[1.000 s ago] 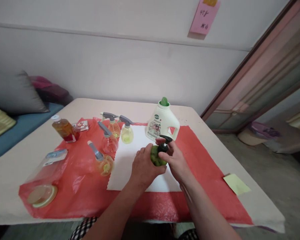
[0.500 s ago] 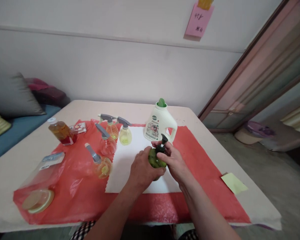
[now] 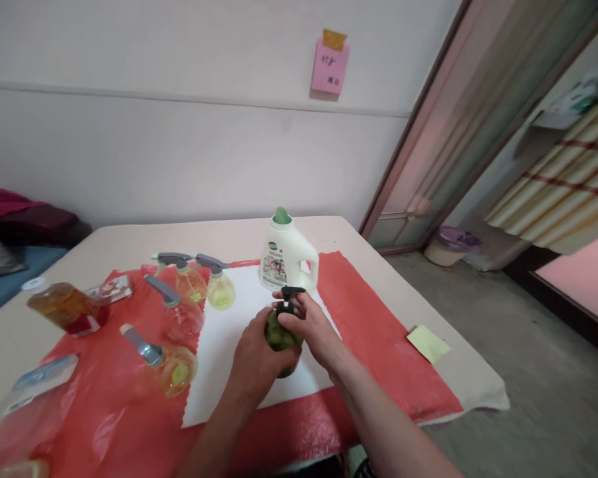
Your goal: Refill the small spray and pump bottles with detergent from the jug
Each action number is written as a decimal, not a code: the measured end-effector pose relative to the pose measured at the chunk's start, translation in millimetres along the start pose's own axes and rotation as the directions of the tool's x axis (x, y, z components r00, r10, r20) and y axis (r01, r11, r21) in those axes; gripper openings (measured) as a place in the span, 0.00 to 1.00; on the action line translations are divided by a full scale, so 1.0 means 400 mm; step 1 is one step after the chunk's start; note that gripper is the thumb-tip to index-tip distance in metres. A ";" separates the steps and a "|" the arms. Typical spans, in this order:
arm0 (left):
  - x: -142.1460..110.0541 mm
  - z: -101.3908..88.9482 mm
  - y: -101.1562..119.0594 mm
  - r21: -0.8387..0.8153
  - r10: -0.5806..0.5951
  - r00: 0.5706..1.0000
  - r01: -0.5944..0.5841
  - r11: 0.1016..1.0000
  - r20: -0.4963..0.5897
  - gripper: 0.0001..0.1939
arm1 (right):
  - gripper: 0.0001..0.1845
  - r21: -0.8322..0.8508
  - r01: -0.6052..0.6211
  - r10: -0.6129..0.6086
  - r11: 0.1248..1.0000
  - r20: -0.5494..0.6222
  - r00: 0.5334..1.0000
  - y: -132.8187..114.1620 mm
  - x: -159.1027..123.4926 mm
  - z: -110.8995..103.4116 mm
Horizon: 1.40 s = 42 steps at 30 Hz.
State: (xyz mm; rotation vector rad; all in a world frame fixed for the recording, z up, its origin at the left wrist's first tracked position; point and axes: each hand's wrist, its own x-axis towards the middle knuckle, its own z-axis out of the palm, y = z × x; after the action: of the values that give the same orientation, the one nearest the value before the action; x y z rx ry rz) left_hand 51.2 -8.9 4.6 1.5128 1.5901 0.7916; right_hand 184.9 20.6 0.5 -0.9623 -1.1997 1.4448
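Note:
A green pump bottle point(image 3: 280, 335) with a black pump head point(image 3: 293, 291) is in front of me, over the white sheet point(image 3: 224, 355). My left hand point(image 3: 254, 362) is wrapped round the bottle's body from the left. From the right, my right hand point(image 3: 311, 325) has its thumb and fingers closed round the black collar under the nozzle. The nozzle points to the right. Just behind my hands stands a pale jug point(image 3: 289, 255) with a side handle, something green sticking up from its mouth. Whether the bottle's base touches the sheet I cannot tell.
Several spray bottles point(image 3: 222, 291) with grey triggers stand left of the sheet. Farther left, a bottle of amber liquid point(image 3: 64, 307) is on the red cover point(image 3: 379, 345). A yellow note point(image 3: 428, 342) lies near the table's right edge. A pink note point(image 3: 330, 66) hangs on the wall.
My view has swung to the right, so the table's things appear farther left. The black nozzle has turned and now points more to the right. Both hands keep their hold.

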 end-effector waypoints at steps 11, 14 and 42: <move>0.001 0.006 0.006 -0.029 -0.024 0.999 0.025 0.999 0.033 0.33 | 0.23 -0.060 -0.021 0.018 0.998 -0.040 0.999 -0.001 0.007 -0.012; -0.001 0.007 0.006 0.006 -0.030 0.999 0.030 1.000 0.022 0.36 | 0.20 0.010 -0.048 0.045 0.999 0.169 0.985 -0.014 0.004 -0.030; 0.038 0.067 -0.064 -0.173 0.065 0.998 -0.060 0.983 0.024 0.47 | 0.17 -0.171 0.060 -0.116 0.983 -0.342 0.933 -0.055 0.027 -0.226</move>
State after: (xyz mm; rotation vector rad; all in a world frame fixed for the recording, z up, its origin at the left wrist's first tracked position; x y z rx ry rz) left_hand 61.7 1.7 -32.6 1.4482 1.4196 0.9135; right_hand 273.8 49.4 4.5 -1.2025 -1.0852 1.0620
